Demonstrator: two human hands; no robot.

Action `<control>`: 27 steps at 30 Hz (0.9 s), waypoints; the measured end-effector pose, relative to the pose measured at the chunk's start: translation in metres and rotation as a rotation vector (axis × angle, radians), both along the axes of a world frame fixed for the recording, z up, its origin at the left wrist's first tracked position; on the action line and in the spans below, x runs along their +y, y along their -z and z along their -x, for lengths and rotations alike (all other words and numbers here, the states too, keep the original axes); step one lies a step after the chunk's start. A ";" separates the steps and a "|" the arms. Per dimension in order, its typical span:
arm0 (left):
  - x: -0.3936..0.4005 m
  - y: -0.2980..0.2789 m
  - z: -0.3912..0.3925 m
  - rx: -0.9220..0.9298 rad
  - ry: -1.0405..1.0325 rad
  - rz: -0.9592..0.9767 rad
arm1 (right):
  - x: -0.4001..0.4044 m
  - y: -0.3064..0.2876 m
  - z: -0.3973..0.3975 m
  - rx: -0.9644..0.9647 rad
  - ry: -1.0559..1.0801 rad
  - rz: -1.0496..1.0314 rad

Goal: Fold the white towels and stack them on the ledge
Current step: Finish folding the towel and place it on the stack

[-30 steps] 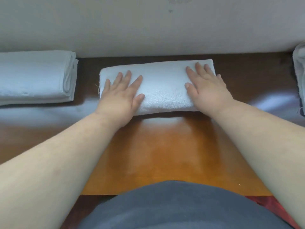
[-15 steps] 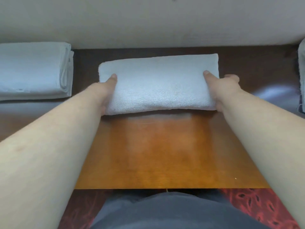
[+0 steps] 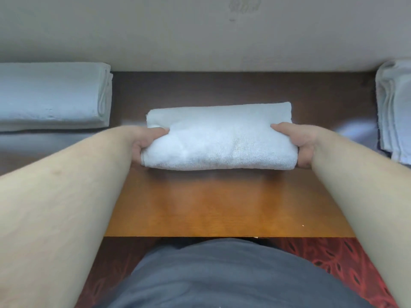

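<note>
A folded white towel is held between my two hands over the wooden ledge, its near edge lifted a little. My left hand grips its left end, thumb on top and fingers hidden beneath. My right hand grips the right end the same way. A stack of folded white towels lies on the ledge at the far left. More white towels lie at the right edge of the view, partly cut off.
A pale wall rises directly behind the ledge. The ledge's near edge runs just in front of my dark grey shirt. Red patterned carpet shows below.
My hands went from pressing flat on top of the towel to gripping its two ends, and the towel has come slightly nearer and up off the ledge.
</note>
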State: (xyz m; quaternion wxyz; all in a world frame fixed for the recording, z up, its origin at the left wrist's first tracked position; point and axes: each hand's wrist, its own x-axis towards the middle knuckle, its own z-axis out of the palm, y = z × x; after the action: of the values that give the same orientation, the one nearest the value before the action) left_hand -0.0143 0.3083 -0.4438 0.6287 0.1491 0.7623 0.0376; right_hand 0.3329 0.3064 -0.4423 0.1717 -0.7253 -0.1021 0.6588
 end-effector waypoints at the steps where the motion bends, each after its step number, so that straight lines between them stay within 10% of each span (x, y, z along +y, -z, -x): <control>1: -0.006 -0.002 -0.004 -0.027 -0.017 -0.028 | -0.004 -0.002 -0.002 0.023 0.022 -0.013; 27: -0.081 -0.177 0.141 -0.177 -0.431 -0.587 | 0.011 -0.151 0.120 0.332 -0.205 -0.407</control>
State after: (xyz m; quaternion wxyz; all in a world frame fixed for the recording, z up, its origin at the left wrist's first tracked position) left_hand -0.1555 0.2276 -0.2667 0.6003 0.1552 0.6757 0.3987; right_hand 0.2126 0.3174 -0.2918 0.2606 -0.5439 -0.2759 0.7484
